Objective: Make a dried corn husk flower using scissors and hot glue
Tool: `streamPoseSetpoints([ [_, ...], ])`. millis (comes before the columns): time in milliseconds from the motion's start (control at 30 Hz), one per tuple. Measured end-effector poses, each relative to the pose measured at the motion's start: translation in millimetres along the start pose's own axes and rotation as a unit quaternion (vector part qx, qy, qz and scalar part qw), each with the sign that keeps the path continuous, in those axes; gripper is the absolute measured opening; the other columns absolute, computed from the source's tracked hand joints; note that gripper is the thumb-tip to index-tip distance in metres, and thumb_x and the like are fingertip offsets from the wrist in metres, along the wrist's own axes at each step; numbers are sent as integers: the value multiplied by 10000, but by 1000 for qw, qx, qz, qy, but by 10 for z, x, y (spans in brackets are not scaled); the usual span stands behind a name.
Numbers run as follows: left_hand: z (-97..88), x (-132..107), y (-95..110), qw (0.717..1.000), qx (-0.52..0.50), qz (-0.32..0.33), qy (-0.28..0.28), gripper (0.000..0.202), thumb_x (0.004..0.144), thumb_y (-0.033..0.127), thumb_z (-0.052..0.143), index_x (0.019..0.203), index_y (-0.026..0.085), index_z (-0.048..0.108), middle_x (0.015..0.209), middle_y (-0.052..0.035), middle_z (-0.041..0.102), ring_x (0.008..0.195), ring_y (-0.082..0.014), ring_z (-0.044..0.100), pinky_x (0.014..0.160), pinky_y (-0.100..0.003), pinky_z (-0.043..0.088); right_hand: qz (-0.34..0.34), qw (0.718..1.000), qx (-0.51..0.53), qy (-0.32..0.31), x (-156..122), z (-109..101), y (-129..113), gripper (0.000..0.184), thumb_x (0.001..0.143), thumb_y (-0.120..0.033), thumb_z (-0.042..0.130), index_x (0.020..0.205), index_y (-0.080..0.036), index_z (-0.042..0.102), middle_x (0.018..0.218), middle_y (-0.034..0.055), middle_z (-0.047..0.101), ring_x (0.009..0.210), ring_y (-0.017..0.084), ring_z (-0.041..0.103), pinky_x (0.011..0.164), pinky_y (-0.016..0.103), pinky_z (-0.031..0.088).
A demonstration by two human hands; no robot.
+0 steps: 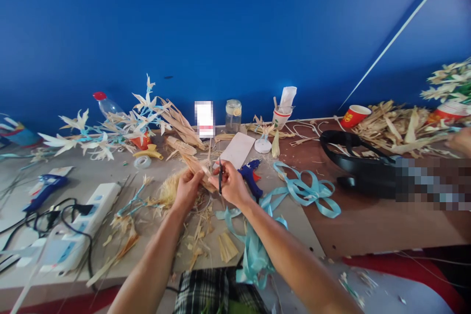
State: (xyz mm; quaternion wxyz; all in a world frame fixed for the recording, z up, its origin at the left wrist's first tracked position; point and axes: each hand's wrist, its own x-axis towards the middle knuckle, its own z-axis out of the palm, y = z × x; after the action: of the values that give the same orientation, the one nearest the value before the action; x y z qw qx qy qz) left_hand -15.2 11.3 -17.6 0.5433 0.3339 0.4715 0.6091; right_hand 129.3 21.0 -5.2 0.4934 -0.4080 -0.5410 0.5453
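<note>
Your left hand (188, 189) pinches a dried husk (193, 162) above the surface (149, 221), between its near and far edges; your right hand (234, 186) grips black scissors (220, 179) just beside it. A blue glue gun (252, 176) lies near your right hand, and light-blue ribbon (255, 255) droops over the near edge.

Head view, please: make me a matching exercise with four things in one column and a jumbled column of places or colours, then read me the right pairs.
Things:
1. dried husk
2. black tool
3. ribbon
4. power strip

Places or colours:
A. pale blue, partly in loops
B. in the right hand
C. white, with black plugs in it
D. pinched by the left hand

Right pairs: 1-D, 2-B, 3-A, 4-C.
</note>
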Motion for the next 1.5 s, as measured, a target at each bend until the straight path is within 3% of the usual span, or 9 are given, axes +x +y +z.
streamPoseSetpoints([
  [133,16,-32,0,997,69,-15,-20,331,643,378,746,846,133,656,710,-11,682,579,-137,603,590,-250,479,7,1000,-24,-8,-5,13,40,358,627,-262,679,953,-196,546,664,-27,558,584,119,502,535,228,384],
  [300,32,-48,32,997,-21,-61,-49,292,653,365,752,818,141,660,693,-6,682,580,-129,607,592,-243,485,89,990,108,-21,9,23,-19,366,591,-296,678,888,-188,494,568,-74,487,491,83,432,488,210,337],
  [500,26,-63,93,982,-118,-99,-105,300,641,247,778,902,138,676,813,-58,715,677,-163,660,681,-284,533,48,990,135,-4,-7,36,-46,360,592,-257,666,895,-188,484,562,-93,463,484,62,397,482,192,307],
  [633,19,-56,92,979,-127,-107,-117,218,637,161,768,827,122,668,769,-68,704,645,-157,656,652,-266,528,40,992,123,7,-6,45,-28,387,587,-274,677,908,-194,478,582,-85,478,499,75,420,491,203,325],
  [900,-11,-42,43,989,74,-65,-108,262,641,281,777,839,123,713,637,-19,662,488,-93,539,455,-179,394,26,998,51,33,66,-16,39,429,561,-280,706,927,-193,499,657,-50,569,577,109,519,540,224,396],
  [1000,-10,-48,37,988,62,-74,-116,265,634,285,785,838,131,716,667,-26,671,522,-100,557,484,-182,411,44,997,50,37,79,-39,31,388,567,-277,689,899,-186,511,627,-53,564,561,109,510,530,224,385],
  [1200,-10,-83,104,986,-69,-92,-123,327,592,198,809,896,146,701,824,-54,691,651,-130,612,599,-207,465,58,981,141,120,121,-80,-33,284,562,-279,657,781,-180,506,615,-57,543,554,86,475,542,216,368],
  [1367,100,-154,100,981,-86,-82,-156,460,534,201,842,965,153,688,999,-90,680,854,-177,626,752,-237,476,56,962,174,204,137,-56,-46,323,576,-268,654,852,-174,516,704,-21,601,596,94,516,578,226,407],
  [1500,154,-149,16,992,-14,-64,-108,429,530,162,834,932,146,686,794,-29,688,674,-119,605,634,-192,448,69,956,184,218,125,-14,-6,276,588,-261,628,819,-178,502,673,-34,572,575,89,504,576,230,411],
])
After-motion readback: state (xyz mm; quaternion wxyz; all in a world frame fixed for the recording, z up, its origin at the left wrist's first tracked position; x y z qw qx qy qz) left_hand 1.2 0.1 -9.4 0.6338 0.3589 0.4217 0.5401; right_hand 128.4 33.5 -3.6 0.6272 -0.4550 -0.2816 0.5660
